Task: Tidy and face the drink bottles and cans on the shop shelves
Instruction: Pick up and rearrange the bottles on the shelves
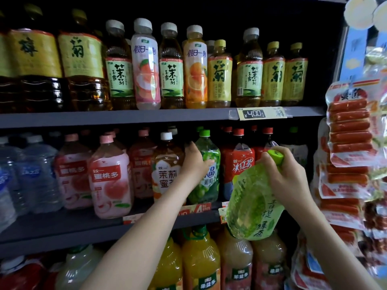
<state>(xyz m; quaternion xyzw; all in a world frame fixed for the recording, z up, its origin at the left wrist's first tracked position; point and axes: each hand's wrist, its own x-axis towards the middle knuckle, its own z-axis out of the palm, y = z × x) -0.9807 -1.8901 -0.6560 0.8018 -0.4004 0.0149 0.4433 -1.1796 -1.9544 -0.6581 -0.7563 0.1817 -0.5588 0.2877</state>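
Two dark grey shelf boards (pixel 125 118) carry plastic bottles (pixel 146 65); glossy sausage packs (pixel 349 126) hang down the right edge. Lower right, the right hand (pixel 287 174) curls its fingers round the neck of one ribbed, translucent green tea bottle (pixel 251 206), tilted, off the shelves. At centre the left hand (pixel 194 164) grips one rounded grape bottle (pixel 207 185) on the lower board, thumb across its label.

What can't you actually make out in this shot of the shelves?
All in the head view:
- Label of the grape bottle: its middle is covered by the left hand.
- Cap of the green tea bottle: half wrapped by the right hand.
- Middle-shelf price tags: partly behind the left forearm and the held bottle.
- The orange juice bottles: cut off by the bottom edge.
- Rows behind the front bottles on the top shelf: lost in darkness.
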